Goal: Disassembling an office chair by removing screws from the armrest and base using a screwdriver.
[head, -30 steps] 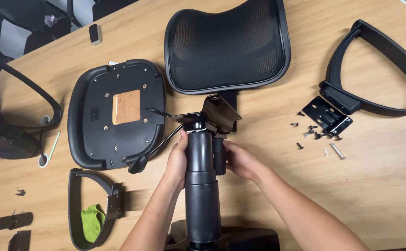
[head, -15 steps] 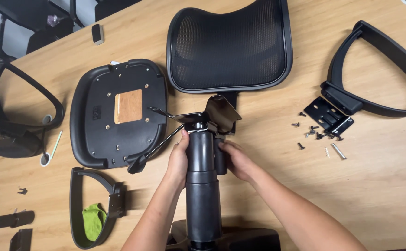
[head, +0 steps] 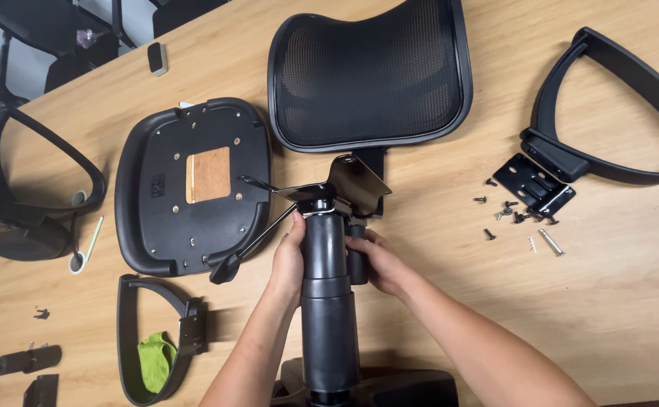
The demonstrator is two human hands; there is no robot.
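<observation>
Left hand (head: pixel 288 260): wrapped around the left side of the black telescopic column cover (head: pixel 328 301), fingers closed on it, thumb up near its top; right hand (head: pixel 378 264): cupped against the column's right side, fingers curled on a short black knob-like part there, how tightly cannot be told.

Column cover: upright towards the camera at the table's near middle, rising from a black base (head: pixel 374 388) at the bottom edge; on its top sits the metal tilt mechanism plate (head: pixel 340 192), tilted, with a long lever (head: pixel 250 241) running down-left to a black paddle handle.

Just beyond the plate: mesh backrest (head: pixel 371 75), lying flat, its lower stem touching or just behind the plate; to the left, seat pan (head: pixel 190 185), underside up, with a bare wooden patch in the middle.

Right of the hands, well apart: loose screws (head: pixel 510 218) scattered beside a black bracket (head: pixel 533 185); the bracket joins a black armrest loop (head: pixel 616 113).

Near left: second armrest loop (head: pixel 137 339) with a green cloth (head: pixel 154 358) inside it; small black fittings (head: pixel 24 360) at the table's near left edge.

All on a wooden table (head: pixel 608 301).
</observation>
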